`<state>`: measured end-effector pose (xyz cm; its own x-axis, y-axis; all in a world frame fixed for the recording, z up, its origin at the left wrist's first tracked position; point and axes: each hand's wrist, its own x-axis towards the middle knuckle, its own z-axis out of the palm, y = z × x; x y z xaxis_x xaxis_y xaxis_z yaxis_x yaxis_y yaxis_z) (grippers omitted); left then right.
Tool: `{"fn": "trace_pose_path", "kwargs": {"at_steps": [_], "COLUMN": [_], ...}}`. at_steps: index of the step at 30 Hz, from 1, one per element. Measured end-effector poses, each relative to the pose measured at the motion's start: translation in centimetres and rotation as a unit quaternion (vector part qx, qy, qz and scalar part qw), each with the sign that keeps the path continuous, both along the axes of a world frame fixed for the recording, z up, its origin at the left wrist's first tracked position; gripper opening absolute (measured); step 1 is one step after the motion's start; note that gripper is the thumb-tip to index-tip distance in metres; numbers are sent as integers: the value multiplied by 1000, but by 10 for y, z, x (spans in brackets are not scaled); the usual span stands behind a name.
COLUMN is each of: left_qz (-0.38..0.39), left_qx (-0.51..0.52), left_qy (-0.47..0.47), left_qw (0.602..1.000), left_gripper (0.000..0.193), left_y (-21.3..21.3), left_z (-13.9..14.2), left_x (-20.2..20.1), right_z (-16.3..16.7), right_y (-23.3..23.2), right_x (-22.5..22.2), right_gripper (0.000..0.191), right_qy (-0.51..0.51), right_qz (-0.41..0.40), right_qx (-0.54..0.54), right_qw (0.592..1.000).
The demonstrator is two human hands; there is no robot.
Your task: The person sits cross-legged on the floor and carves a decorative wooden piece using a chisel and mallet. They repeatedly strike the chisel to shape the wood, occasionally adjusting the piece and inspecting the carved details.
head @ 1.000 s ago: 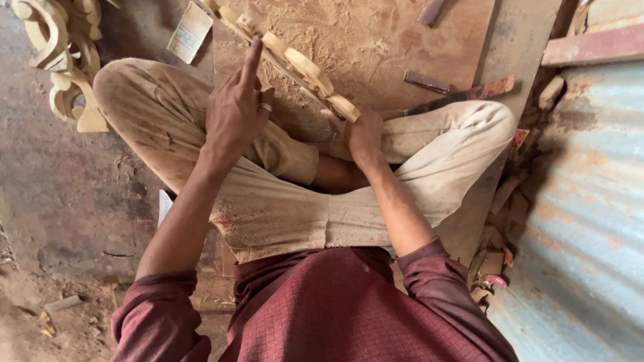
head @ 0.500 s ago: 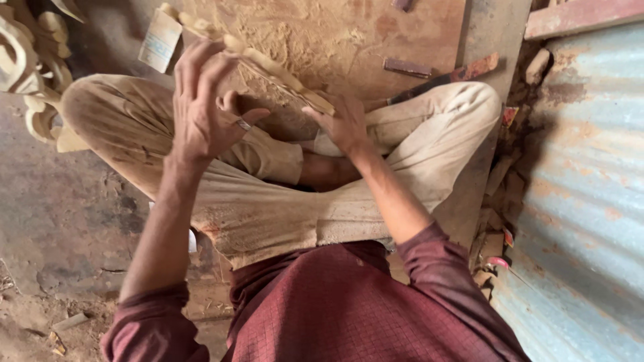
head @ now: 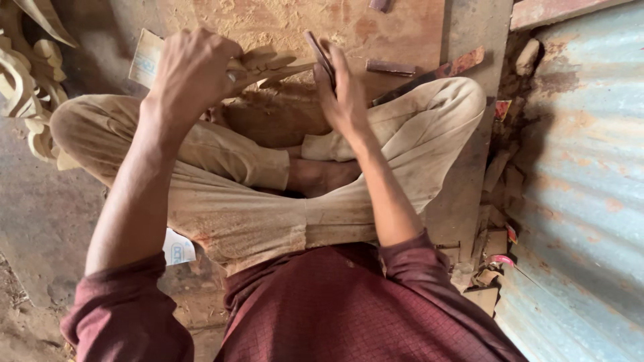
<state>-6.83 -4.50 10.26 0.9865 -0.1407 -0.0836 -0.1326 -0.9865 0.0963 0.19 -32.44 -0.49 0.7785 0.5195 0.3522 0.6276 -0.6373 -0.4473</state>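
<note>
Left hand grip pinches a curved carved wood piece; right hand clasps a dark flat tool

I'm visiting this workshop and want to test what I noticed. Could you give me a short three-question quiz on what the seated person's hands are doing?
1. True or false: the left hand grips a carved wooden piece.
2. What does the right hand hold? A) a dark flat tool B) a cup C) a rope
3. Fill in: the person sits with legs ____ on the floor.

Key:
1. True.
2. A: the dark flat tool lies along the fingers, its tip at the carved piece.
3. Crossed.
</note>
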Motion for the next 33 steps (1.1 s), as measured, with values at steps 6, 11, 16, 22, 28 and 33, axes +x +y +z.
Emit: {"fn": "trace_pose_path", "kwargs": {"at_steps": [6, 11, 16, 22, 28, 33], "left_qz": [27, 63, 81, 128, 111, 130], "left_qx": [154, 104, 159, 162, 144, 110], "left_qy": [71, 145, 170, 181, 130, 155], "left_qw": [985, 982, 969, 962, 975, 973], "left_gripper": [30, 17, 16, 24, 11, 19], "left_y": [-26, -35, -38, -41, -39, -38], "left_z": [-16, -20, -26, -25, -27, -24], "left_x": [27, 38, 48, 44, 43, 43], "right_z": [19, 52, 66, 76, 80, 83], "right_y": [23, 64, 78, 93, 94, 92], "right_x": [-16, -20, -29, -31, -39, -42], "right_gripper": [59, 56, 64, 64, 54, 60], "right_qy": [516, 680, 708, 693, 710, 680], "right_qz": [46, 13, -12, -123, 20, -73], "right_qx": [368, 407, 521, 528, 590, 593], "right_qw": [772, 610, 478, 475, 382, 426]}}
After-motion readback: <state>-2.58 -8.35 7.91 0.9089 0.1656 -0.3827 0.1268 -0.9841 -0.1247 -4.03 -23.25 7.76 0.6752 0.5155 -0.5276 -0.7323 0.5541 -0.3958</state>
